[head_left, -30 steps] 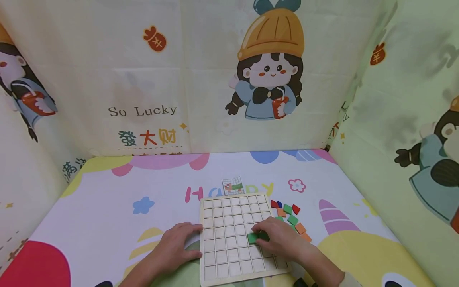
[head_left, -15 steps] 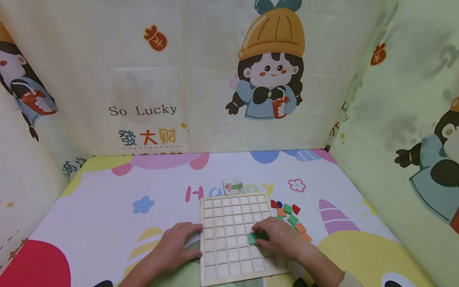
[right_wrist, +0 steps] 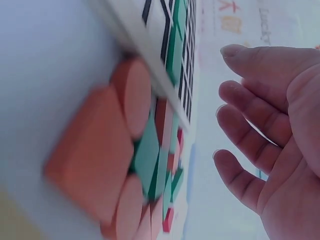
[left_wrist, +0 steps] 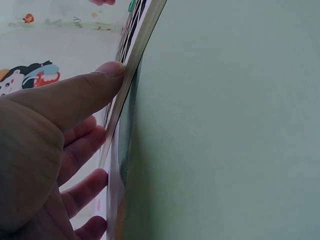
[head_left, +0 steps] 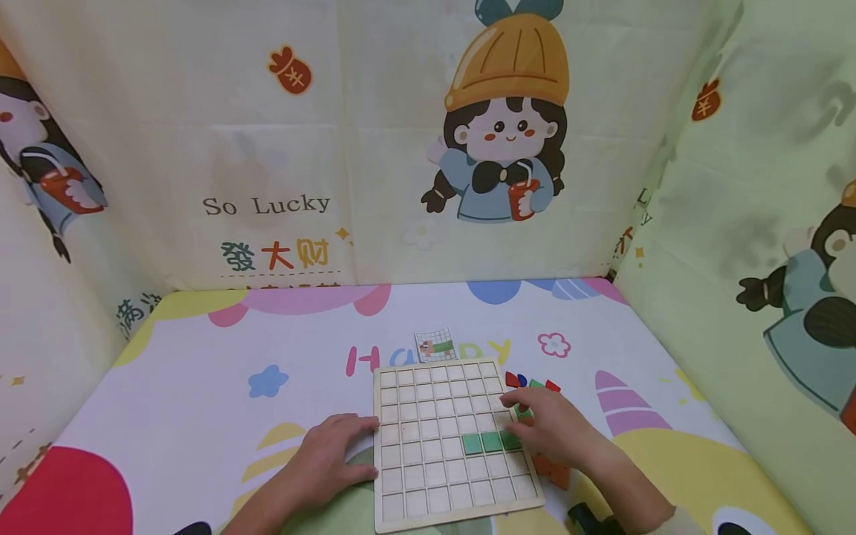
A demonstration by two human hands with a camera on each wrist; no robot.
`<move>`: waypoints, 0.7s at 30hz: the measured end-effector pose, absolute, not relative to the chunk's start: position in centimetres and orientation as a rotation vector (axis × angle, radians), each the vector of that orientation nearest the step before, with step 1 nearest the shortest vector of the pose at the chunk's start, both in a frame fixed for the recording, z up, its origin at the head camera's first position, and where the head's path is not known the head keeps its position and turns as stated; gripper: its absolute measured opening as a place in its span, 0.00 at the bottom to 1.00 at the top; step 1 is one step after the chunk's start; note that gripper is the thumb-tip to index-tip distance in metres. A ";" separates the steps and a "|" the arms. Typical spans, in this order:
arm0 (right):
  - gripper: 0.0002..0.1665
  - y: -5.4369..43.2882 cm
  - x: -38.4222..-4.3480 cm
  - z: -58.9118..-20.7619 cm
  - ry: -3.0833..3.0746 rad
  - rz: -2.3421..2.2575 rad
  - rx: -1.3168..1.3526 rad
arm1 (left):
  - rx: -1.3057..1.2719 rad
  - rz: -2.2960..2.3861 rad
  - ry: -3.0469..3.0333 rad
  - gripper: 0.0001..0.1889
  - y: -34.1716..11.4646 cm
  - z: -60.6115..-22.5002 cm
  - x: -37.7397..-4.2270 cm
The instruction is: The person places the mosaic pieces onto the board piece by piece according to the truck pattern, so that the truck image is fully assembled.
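A wooden board with a raised square grid lies flat at the table's front. In one row at its right side sits a line of several green square tiles, the rightmost partly behind my right thumb. My left hand rests at the board's left side, thumb and fingertips against the edge; the left wrist view shows the thumb on the rim. Above the board's right border hovers my right hand, its fingers loosely bent and nothing between them in the right wrist view.
Orange tiles, green pieces, red pieces and a blue piece lie loose along the board's right side, partly hidden by my right hand. A small card with a gridded picture lies behind the board. Printed cloth walls stand around the table.
My right hand has let go of the green tiles on the board and moved right, uncovering more of their row. The left hand stays at the board's edge.
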State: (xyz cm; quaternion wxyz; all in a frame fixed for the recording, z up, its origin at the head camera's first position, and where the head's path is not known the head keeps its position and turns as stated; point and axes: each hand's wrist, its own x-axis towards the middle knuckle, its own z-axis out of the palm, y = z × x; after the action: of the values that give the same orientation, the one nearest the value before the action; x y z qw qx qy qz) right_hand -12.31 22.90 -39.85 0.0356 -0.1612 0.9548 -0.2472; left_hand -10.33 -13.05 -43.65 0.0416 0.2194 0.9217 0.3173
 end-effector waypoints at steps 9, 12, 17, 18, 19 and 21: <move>0.17 25.5 -12.8 -40.2 2.960 -0.749 -0.374 | 0.650 0.957 2.815 0.32 -13.0 -43.6 -10.3; 0.16 26.1 -13.0 -40.5 2.970 -0.762 -0.396 | 0.643 0.957 2.816 0.32 -13.0 -43.6 -10.2; 0.16 26.6 -13.2 -40.8 2.967 -0.767 -0.385 | 0.645 0.972 2.816 0.32 -13.0 -43.6 -10.2; 0.16 26.6 -13.2 -40.8 2.966 -0.760 -0.373 | 0.647 0.974 2.815 0.32 -13.1 -43.6 -10.3; 0.16 26.7 -13.3 -40.9 2.966 -0.747 -0.359 | 0.648 0.975 2.813 0.32 -13.1 -43.6 -10.3; 0.17 26.8 -13.4 -41.0 2.962 -0.720 -0.326 | 0.653 0.982 2.810 0.32 -13.1 -43.7 -10.3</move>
State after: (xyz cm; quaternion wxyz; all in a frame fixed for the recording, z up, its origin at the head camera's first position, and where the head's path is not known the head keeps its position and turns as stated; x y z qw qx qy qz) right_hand -13.38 26.80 -40.96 0.0378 -0.1062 0.9655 -0.2347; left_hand -10.30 -13.08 -43.66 0.0471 0.2141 0.9210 0.3220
